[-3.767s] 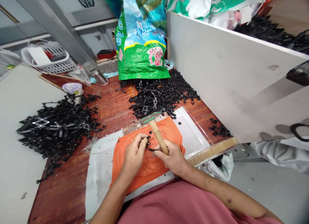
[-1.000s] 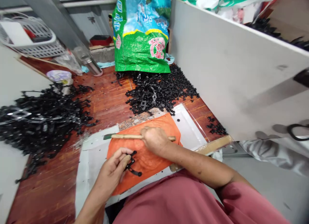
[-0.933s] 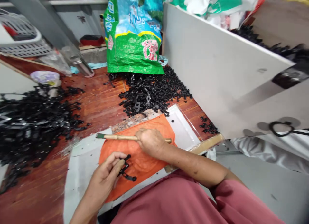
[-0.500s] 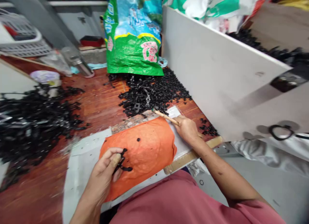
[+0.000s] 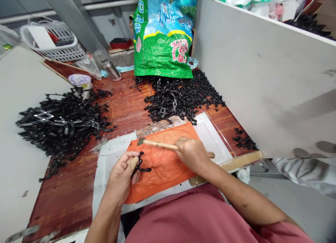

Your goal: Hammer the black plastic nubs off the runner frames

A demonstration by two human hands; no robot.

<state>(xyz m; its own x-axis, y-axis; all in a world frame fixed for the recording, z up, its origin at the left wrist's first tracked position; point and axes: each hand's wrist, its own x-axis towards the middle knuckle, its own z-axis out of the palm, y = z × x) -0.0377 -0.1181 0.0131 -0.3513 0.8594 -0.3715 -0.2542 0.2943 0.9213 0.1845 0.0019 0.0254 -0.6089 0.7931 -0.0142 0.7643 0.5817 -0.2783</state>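
Note:
My left hand (image 5: 121, 176) pinches a black plastic sprue piece (image 5: 141, 165) against the orange cloth (image 5: 164, 162), which lies on a white board (image 5: 106, 166). My right hand (image 5: 193, 154) is closed round the wooden handle of a small brush-like tool (image 5: 160, 144). The tool lies nearly level across the cloth, its dark tip pointing left. The two hands are a short way apart, with the tool tip just above the black piece.
A heap of black plastic frames (image 5: 63, 122) lies at the left, and a heap of small black parts (image 5: 183, 96) sits before a green sack (image 5: 164, 36). A tall grey panel (image 5: 262, 68) walls the right side. A white basket (image 5: 52, 43) and a metal flask (image 5: 109, 66) stand at the back.
My right hand swung the tool out to the far right edge of the cloth, then came back over the cloth's middle. The left hand kept its hold on the black piece.

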